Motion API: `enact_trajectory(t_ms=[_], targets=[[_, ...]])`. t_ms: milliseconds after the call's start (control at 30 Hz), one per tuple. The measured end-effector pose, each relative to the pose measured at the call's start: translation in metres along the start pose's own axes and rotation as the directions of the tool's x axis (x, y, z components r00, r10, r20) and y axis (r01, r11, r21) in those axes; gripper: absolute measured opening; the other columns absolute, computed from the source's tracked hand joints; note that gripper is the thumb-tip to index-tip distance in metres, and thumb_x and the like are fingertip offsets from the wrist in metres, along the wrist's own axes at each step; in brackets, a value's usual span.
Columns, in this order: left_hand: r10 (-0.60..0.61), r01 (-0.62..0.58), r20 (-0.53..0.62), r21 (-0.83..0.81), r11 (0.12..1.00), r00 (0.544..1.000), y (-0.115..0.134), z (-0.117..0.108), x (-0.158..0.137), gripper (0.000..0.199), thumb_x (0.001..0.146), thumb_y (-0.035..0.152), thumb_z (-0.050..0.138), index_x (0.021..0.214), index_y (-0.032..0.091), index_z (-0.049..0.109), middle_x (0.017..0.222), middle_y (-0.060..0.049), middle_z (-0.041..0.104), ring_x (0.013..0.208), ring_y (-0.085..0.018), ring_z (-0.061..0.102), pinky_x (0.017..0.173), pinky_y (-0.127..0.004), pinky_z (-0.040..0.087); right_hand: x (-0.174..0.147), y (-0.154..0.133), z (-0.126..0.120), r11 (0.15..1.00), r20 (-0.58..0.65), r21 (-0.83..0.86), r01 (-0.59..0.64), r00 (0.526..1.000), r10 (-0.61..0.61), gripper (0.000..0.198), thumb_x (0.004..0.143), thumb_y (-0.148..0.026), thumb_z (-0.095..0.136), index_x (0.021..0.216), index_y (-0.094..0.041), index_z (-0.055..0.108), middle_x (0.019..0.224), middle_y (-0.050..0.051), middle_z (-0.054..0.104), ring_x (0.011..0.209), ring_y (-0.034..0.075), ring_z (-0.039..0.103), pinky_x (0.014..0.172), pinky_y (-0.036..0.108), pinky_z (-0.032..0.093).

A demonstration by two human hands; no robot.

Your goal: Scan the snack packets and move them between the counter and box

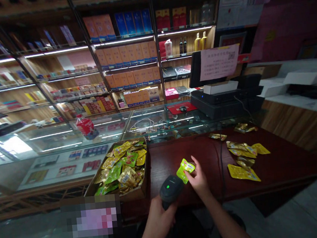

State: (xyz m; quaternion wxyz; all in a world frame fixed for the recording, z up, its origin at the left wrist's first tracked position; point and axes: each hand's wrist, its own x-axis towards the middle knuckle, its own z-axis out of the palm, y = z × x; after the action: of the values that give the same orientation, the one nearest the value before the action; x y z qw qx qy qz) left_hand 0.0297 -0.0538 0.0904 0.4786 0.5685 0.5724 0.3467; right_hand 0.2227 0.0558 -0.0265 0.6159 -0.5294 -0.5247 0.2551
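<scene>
My left hand [161, 216] is wrapped around the handle of a black barcode scanner [171, 189] with a small green light on its top. Just beyond the scanner's head, my right hand [199, 177] pinches a small green snack packet [185, 170] between thumb and fingers, its printed side partly facing me. Left of the hands stands an open cardboard box [146, 172] filled with green, yellow and gold packets. More yellow and gold packets [243, 172] lie loose on the dark red table to the right of my right hand.
Behind the red table [164, 154] runs a glass display counter [114, 125] bearing a red-labelled bottle [86, 126], a mouse [183, 109] and a cash register [221, 100]. A dark cable [221, 157] crosses the table. Shelves of boxed goods [125, 54] line the back.
</scene>
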Motion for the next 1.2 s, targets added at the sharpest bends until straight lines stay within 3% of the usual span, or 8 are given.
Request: enact_trajectory(t_ms=[167,333,533,633,833,933,1033,1200], targets=[[0.008,-0.007,0.034,-0.031,1.000,0.999,-0.003,-0.001,0.007,0.021,0.080,0.039,0.062,0.076,0.018,0.060,0.045,0.004,0.052,0.038,-0.012,0.050,0.040,-0.021,0.037,-0.002,0.001,0.000,0.985,0.017,0.112,-0.132,0.991,0.131,0.084,0.080,-0.045,0.072,0.155,-0.022,0.039,0.124,0.012,0.072,0.102,0.027,0.076,0.086,0.039,0.064],[-0.044,0.045,0.004,-0.155,0.987,0.999,-0.033,0.001,0.036,0.028,0.075,0.045,0.067,0.074,0.019,0.060,0.044,0.003,0.053,0.036,-0.012,0.049,0.038,-0.021,0.036,0.005,0.012,-0.004,0.936,0.029,0.235,-0.263,0.964,0.264,0.096,0.068,-0.050,0.081,0.151,-0.019,0.045,0.119,0.012,0.077,0.099,0.028,0.078,0.086,0.039,0.064],[-0.101,0.084,-0.041,-0.308,0.948,0.994,-0.077,-0.004,0.066,0.051,0.071,0.069,0.067,0.067,0.019,0.057,0.041,0.002,0.052,0.033,-0.013,0.048,0.036,-0.023,0.036,0.045,-0.012,0.012,0.923,-0.036,0.221,-0.316,0.943,0.332,0.076,0.062,-0.051,0.082,0.129,-0.018,0.064,0.109,0.011,0.079,0.098,0.029,0.076,0.087,0.039,0.062],[-0.101,0.070,-0.065,-0.371,0.926,0.993,-0.083,-0.003,0.069,0.052,0.068,0.069,0.071,0.070,0.019,0.057,0.047,0.002,0.056,0.033,-0.012,0.049,0.035,-0.023,0.037,0.072,-0.048,0.058,0.930,0.009,0.284,-0.232,0.971,0.239,0.068,0.065,-0.049,0.081,0.124,-0.020,0.065,0.116,0.009,0.077,0.100,0.026,0.075,0.091,0.039,0.060],[-0.108,0.080,-0.060,-0.361,0.929,0.992,-0.086,-0.003,0.074,0.049,0.068,0.065,0.073,0.067,0.018,0.060,0.048,0.001,0.056,0.033,-0.013,0.050,0.035,-0.024,0.038,0.106,-0.110,0.200,0.930,0.297,0.287,-0.228,0.945,0.140,0.057,0.080,-0.046,0.069,0.130,-0.021,0.059,0.117,0.010,0.076,0.093,0.024,0.076,0.078,0.039,0.063],[-0.121,0.091,-0.063,-0.349,0.933,0.991,-0.092,-0.006,0.076,0.051,0.068,0.067,0.072,0.062,0.018,0.059,0.043,0.001,0.053,0.032,-0.013,0.049,0.034,-0.024,0.037,0.109,-0.113,0.234,0.970,0.298,0.180,-0.164,0.949,0.105,0.052,0.076,-0.039,0.077,0.123,-0.020,0.064,0.109,0.009,0.077,0.097,0.025,0.075,0.086,0.039,0.061],[-0.118,0.077,-0.100,-0.348,0.934,0.988,-0.097,-0.008,0.078,0.054,0.065,0.071,0.073,0.065,0.019,0.060,0.043,0.002,0.054,0.034,-0.014,0.050,0.035,-0.024,0.038,0.110,-0.087,0.208,0.996,0.235,0.012,-0.084,0.969,0.079,0.050,0.077,-0.036,0.077,0.124,-0.023,0.066,0.121,0.008,0.074,0.113,0.024,0.070,0.101,0.038,0.054],[-0.103,0.076,-0.074,-0.309,0.948,0.992,-0.091,-0.010,0.076,0.063,0.060,0.081,0.072,0.065,0.019,0.059,0.038,0.001,0.054,0.032,-0.014,0.048,0.036,-0.024,0.036,0.118,-0.018,0.076,0.900,0.020,-0.402,-0.171,0.981,0.195,0.060,0.090,-0.036,0.059,0.145,-0.013,0.055,0.152,0.019,0.054,0.145,0.030,0.046,0.121,0.044,0.034]])
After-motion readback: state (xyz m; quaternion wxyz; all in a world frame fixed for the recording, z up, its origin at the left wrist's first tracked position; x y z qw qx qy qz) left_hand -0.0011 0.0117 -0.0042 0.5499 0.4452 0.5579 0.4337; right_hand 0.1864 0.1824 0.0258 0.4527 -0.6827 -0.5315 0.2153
